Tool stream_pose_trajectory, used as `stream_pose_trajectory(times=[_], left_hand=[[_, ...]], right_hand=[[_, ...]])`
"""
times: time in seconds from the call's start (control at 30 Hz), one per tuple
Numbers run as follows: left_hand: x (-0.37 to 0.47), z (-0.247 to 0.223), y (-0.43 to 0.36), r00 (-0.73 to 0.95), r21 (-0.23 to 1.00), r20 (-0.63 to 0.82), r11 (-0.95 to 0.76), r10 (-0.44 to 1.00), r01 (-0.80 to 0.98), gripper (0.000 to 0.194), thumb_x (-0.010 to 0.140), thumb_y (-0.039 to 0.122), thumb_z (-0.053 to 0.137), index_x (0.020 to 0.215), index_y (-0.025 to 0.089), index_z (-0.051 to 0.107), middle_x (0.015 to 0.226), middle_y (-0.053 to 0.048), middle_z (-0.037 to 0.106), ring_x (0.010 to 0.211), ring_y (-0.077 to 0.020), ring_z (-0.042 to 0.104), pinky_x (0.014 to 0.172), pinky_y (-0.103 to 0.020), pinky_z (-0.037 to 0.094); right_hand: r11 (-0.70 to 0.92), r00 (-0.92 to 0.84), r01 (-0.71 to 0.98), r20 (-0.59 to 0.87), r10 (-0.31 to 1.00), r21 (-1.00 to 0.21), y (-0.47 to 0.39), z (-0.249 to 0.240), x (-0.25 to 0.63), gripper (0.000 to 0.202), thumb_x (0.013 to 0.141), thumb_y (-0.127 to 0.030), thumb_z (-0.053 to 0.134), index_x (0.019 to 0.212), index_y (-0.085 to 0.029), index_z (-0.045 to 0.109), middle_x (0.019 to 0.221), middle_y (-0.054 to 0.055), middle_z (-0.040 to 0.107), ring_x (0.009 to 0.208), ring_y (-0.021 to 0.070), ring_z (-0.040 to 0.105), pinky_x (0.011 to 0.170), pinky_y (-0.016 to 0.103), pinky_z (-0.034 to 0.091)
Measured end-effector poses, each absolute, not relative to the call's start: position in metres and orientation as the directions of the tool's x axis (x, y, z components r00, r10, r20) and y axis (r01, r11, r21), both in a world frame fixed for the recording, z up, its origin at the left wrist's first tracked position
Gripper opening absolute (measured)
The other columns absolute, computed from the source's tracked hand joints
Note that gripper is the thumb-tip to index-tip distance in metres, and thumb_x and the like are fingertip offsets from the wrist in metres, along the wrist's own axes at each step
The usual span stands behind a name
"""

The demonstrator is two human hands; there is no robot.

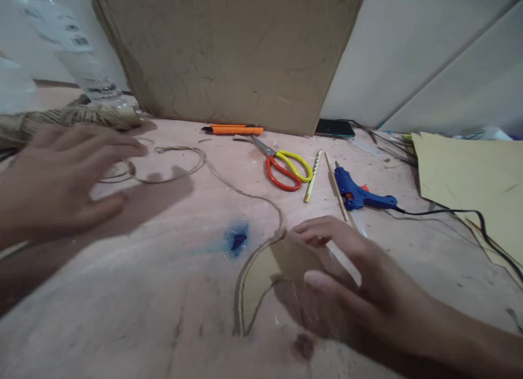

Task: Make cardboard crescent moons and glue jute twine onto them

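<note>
My left hand is at the left, its fingers loosely stretched and spread, beside a roll of twine and above loose coils. Nothing shows in its grasp. From there a strand of twine winds across the table to a crescent-shaped cardboard piece, and twine runs along that piece's outer curved edge. My right hand is over the crescent's right end, thumb and fingers apart, fingertips near the upper edge and thumb by the inner curve. It hides the right tip; whether it touches the cardboard I cannot tell.
Behind lie an orange cutter, red-and-yellow scissors, a pencil, a thin stick and a blue glue gun with its cord. A big cardboard sheet stands at the back. Cardboard pieces lie right; a bottle stands left.
</note>
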State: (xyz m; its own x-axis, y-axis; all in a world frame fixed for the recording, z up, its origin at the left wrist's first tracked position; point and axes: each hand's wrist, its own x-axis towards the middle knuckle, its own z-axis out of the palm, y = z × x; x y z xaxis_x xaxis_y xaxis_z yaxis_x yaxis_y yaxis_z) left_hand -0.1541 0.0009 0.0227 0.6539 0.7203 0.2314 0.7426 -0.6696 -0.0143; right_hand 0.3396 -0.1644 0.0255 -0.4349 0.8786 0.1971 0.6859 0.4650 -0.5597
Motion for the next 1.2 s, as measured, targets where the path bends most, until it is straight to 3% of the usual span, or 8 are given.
stream_pose_trajectory(times=[0.1,0.27,0.37,0.5,0.63,0.83,1.03,1.2], left_hand=[[-0.072,0.011,-0.055,0.776,-0.028,0.262,-0.799,0.574,0.601,0.045,0.121,0.048,0.055,0.156,0.022,0.066,0.165,-0.010,0.072,0.150,-0.0390,0.068,0.129,-0.056,0.047],[0.031,0.003,-0.115,0.868,0.080,0.208,-0.892,0.451,0.444,0.081,0.121,0.077,0.055,0.162,0.008,0.066,0.148,-0.020,0.081,0.122,-0.0394,0.075,0.098,-0.057,0.051],[0.043,0.007,-0.110,0.884,0.183,0.137,-0.889,0.447,0.421,0.051,0.115,0.042,0.066,0.155,0.011,0.071,0.145,-0.016,0.083,0.122,-0.0365,0.074,0.101,-0.054,0.051],[0.026,0.005,-0.082,0.884,0.290,0.208,-0.889,0.419,0.354,0.056,0.098,0.013,0.058,0.153,0.019,0.066,0.140,-0.012,0.082,0.124,-0.0342,0.072,0.106,-0.050,0.049],[0.011,-0.005,-0.066,0.879,0.380,0.289,-0.888,0.379,0.258,0.056,0.093,0.010,0.056,0.146,0.026,0.060,0.134,-0.008,0.079,0.120,-0.0338,0.069,0.101,-0.049,0.046],[0.014,-0.005,-0.070,0.868,0.415,0.304,-0.875,0.393,0.251,0.040,0.096,0.024,0.063,0.135,0.024,0.062,0.128,-0.011,0.075,0.114,-0.0358,0.066,0.094,-0.053,0.045],[0.006,0.001,-0.079,0.845,0.378,0.342,-0.883,0.412,0.278,0.025,0.111,0.021,0.060,0.136,0.021,0.064,0.138,-0.011,0.079,0.124,-0.0331,0.070,0.106,-0.055,0.047],[0.006,0.001,-0.081,0.881,0.222,0.391,-0.956,0.267,0.191,0.022,0.116,0.013,0.051,0.117,0.023,0.071,0.124,-0.006,0.088,0.125,-0.0290,0.077,0.110,-0.055,0.043]], right_hand=[[0.314,-0.232,0.883,0.259,0.938,-0.349,-0.138,0.027,0.375,0.020,0.116,-0.038,0.057,0.128,-0.031,0.072,0.122,0.009,0.084,0.109,0.0298,0.083,0.093,0.045,0.071],[0.088,-0.045,0.972,0.193,0.980,-0.216,-0.091,0.009,0.451,0.049,0.090,-0.033,0.068,0.136,-0.020,0.076,0.138,0.027,0.082,0.139,0.0555,0.075,0.115,0.077,0.064],[0.091,-0.058,0.967,0.143,0.988,-0.236,-0.088,-0.003,0.469,0.048,0.085,-0.030,0.068,0.131,-0.021,0.079,0.133,0.024,0.084,0.132,0.0511,0.079,0.118,0.072,0.065],[0.136,-0.080,0.938,0.181,0.980,-0.319,-0.099,-0.005,0.458,0.041,0.092,-0.030,0.064,0.130,-0.025,0.078,0.133,0.019,0.081,0.130,0.0432,0.079,0.118,0.062,0.066],[0.119,-0.018,0.907,0.245,0.969,-0.404,-0.114,0.008,0.431,0.036,0.103,-0.035,0.069,0.136,-0.022,0.077,0.136,0.021,0.079,0.124,0.0407,0.077,0.109,0.057,0.065],[0.063,0.118,0.795,0.255,0.960,-0.604,-0.138,0.017,0.388,0.031,0.115,-0.052,0.071,0.104,-0.026,0.083,0.092,0.008,0.081,0.084,0.0320,0.077,0.079,0.047,0.061],[0.357,-0.280,0.557,0.236,0.931,-0.750,-0.142,0.022,0.372,0.008,0.102,-0.033,0.079,0.109,-0.030,0.082,0.101,0.005,0.083,0.084,0.0266,0.078,0.071,0.040,0.062],[0.326,-0.423,0.559,0.076,0.903,-0.763,-0.140,0.036,0.374,0.021,0.092,-0.027,0.079,0.112,-0.033,0.078,0.096,0.001,0.083,0.071,0.0240,0.075,0.058,0.036,0.057]])
